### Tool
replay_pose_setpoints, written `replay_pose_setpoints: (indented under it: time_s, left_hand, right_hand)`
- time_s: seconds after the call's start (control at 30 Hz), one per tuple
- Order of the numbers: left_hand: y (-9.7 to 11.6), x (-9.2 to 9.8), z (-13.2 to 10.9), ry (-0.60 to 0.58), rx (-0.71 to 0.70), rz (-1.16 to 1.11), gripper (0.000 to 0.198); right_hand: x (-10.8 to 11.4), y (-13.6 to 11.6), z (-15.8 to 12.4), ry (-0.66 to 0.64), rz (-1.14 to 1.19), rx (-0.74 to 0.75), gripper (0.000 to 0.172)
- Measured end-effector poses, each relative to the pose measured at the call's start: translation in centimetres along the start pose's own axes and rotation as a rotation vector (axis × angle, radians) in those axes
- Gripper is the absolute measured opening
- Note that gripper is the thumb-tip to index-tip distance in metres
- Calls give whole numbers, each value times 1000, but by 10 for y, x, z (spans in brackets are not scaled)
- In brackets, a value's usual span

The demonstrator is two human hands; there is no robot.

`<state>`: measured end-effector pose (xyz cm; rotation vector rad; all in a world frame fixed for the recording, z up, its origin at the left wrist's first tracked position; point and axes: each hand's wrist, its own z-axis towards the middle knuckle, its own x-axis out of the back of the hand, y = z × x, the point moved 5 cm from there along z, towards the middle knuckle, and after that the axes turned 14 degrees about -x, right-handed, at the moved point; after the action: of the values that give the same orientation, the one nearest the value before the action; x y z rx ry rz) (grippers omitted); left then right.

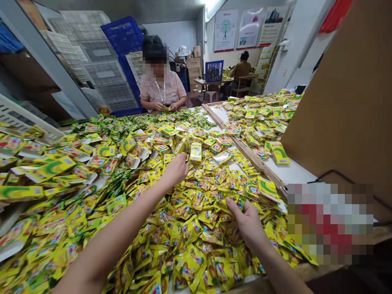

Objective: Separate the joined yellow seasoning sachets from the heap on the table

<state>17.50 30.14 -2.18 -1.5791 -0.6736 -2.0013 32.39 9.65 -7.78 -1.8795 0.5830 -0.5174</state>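
Reaching across the yellow sachets [190,241], the left hand [176,169], fingers narrowed, is nearer the long packet [196,152] just beyond it, lying lengthwise away from the person; the right hand [248,220] rests loosely on the sachets; grip on anything unconfirmed.

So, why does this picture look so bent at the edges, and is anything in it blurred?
In the head view, the wide lens makes the grey upright post lean sharply and the wooden tray edge slant. The ceiling light glares white, and a pixelated patch at lower right hides whatever lies beneath it.
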Motion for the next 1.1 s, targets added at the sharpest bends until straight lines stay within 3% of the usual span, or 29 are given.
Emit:
replay_pose_setpoints:
  time_s: [0.1, 0.2, 0.3, 0.4, 0.5, 0.63, 0.77, 0.83, 0.9, 0.97, 1.03, 1.1]
  left_hand:
    - [8, -4, -1, -23, 70, -51, 34]
    - [17, -13, 26, 12, 150, -136, 48]
    - [20, -27, 58, 44, 279, -250, 59]
    - [17, -41, 76, 46, 357, -371, 52]
    - [11, -39, 70, 86, 312, -483, 41]
    - [5, -13, 21, 151, 178, -610, 33]
    - [12, 13, -61, 149, 85, -683, 30]
    - [20, 21, -101, 233, 103, -740, 37]
    - [33, 26, -133, 327, 146, -751, 40]
    - [49, 28, -154, 349, 180, -674, 50]
    - [67, 29, -164, 343, 176, -553, 66]
    - [82, 30, -169, 395, 146, -436, 66]
  right_hand:
    - [-5, 1, -1, -35, 55, 26, 44]
    - [-11, -1, -5, -88, 107, 53, 40]
    - [-8, 1, -3, 31, 78, 61, 43]
    - [-3, 4, 2, 110, 51, 59, 47]
    - [-2, 9, 7, 69, 78, 40, 45]
    - [2, 11, 8, 53, 123, 46, 44]
    - [10, 0, 7, 41, 154, 64, 41]
    - [15, -17, 0, 78, 134, 121, 38]
    - [15, -39, -14, 89, 109, 225, 35]
    - [8, -60, -33, 49, 127, 358, 31]
    - [-4, -78, -55, -15, 152, 509, 30]
    - [-17, -91, -75, -74, 94, 696, 28]
